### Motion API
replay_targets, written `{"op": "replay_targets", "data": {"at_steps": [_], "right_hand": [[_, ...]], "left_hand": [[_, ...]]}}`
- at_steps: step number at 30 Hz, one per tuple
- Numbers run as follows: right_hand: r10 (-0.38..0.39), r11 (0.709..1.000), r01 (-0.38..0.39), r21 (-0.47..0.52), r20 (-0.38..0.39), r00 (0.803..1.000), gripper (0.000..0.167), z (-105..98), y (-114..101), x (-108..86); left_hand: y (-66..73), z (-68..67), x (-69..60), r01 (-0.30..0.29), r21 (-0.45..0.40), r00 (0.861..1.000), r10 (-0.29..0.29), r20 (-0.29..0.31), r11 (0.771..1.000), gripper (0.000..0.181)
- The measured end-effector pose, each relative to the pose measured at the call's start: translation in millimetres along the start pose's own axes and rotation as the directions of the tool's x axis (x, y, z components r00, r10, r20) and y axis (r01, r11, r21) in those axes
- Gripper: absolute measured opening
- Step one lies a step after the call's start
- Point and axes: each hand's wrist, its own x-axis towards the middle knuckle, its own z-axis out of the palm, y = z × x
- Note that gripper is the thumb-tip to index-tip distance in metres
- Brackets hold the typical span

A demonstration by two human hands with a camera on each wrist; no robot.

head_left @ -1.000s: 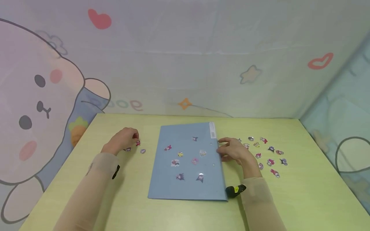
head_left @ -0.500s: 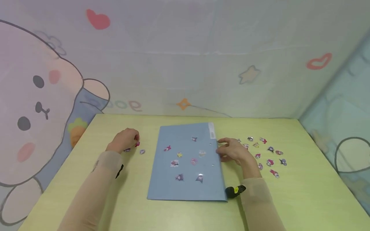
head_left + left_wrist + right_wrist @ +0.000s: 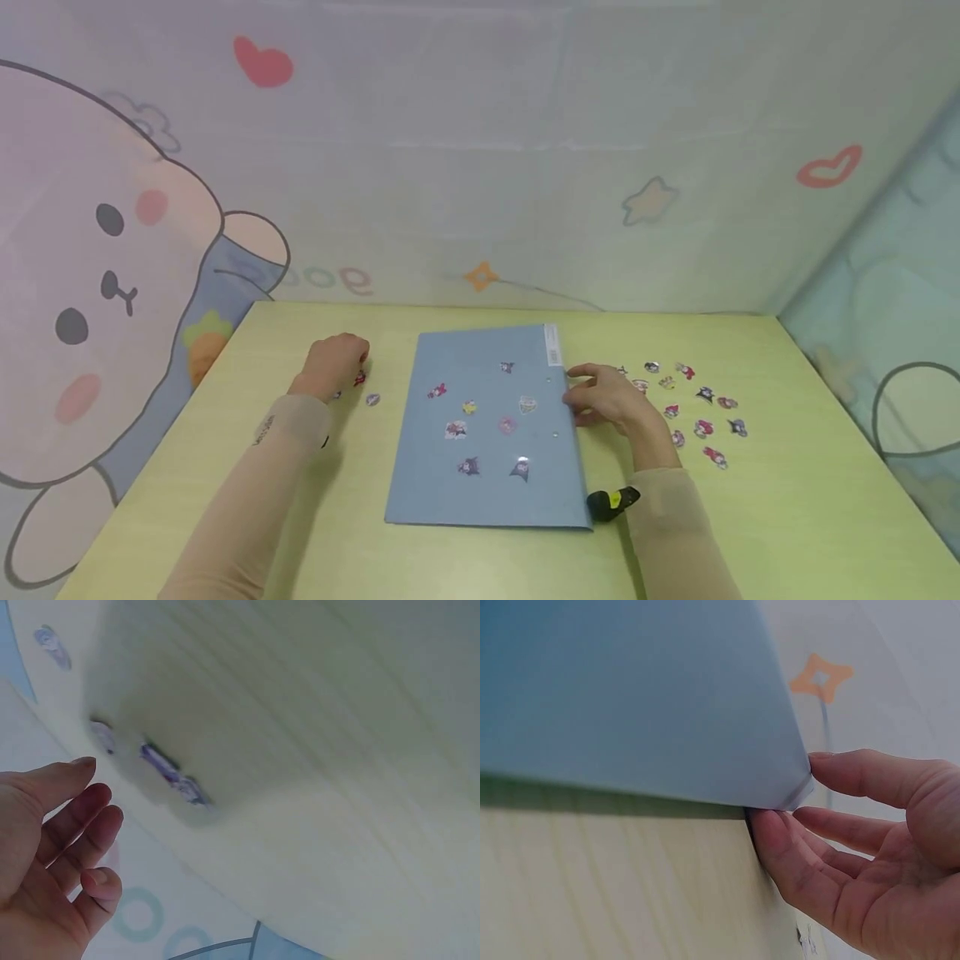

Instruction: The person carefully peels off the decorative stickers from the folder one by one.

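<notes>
1. Centrally, a blue folder (image 3: 489, 496) is lying near the tabletop's (image 3: 480, 567) back edge, displaying cover stickers (image 3: 468, 467).
2. A right hand (image 3: 609, 393) is pinching its right edge, probably steadying it.
3. Toward the tabletop's left edge, a left hand (image 3: 332, 365) is hovering, loosely bent, apparently gripping nothing, beside loose stickers (image 3: 372, 400) likely being kept within reach.

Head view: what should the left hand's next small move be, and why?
I'd probably pinch the small red cartoon sticker with the left hand: the left wrist view shows nothing in its grasp, the sticker lies beside it, and the right hand holds the light-blue rectangular folder.
</notes>
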Motion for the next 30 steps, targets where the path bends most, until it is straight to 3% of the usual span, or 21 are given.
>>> {"op": "replay_targets", "data": {"at_steps": [5,9,15,22,26,30], "right_hand": [[-0.003,1.0,0.003,-0.001,0.0,1.0,0.061,-1,0,1.7],[-0.008,1.0,0.008,-0.011,0.005,1.0,0.061,-1,0,2.4],[-0.004,1.0,0.004,-0.016,0.019,1.0,0.061,0,1,1.2],[0.006,1.0,-0.006,-0.006,0.009,1.0,0.062,-6,3,-2.3],[0.005,1.0,-0.005,-0.002,0.011,1.0,0.061,-6,4,-1.5],[-0.007,1.0,0.007,-0.002,0.018,1.0,0.059,-2,3,-0.1]], "left_hand": [[8.7,-7.0,0.9,-0.018,-0.003,1.0,0.018,-0.013,1.0,0.005],[21.8,-11.5,1.9,-0.086,-0.068,0.996,0.088,0.033,0.994,0.017],[48.6,-8.5,1.7,-0.168,-0.156,0.975,0.187,0.119,0.973,0.024],[78.5,1.1,12.7,-0.236,-0.221,0.955,0.268,0.127,0.946,0.024],[84.7,6.4,14.4,-0.278,-0.241,0.941,0.314,0.127,0.93,0.018],[83.8,9.4,11.4,-0.282,-0.23,0.943,0.313,0.111,0.931,0.013]]}}
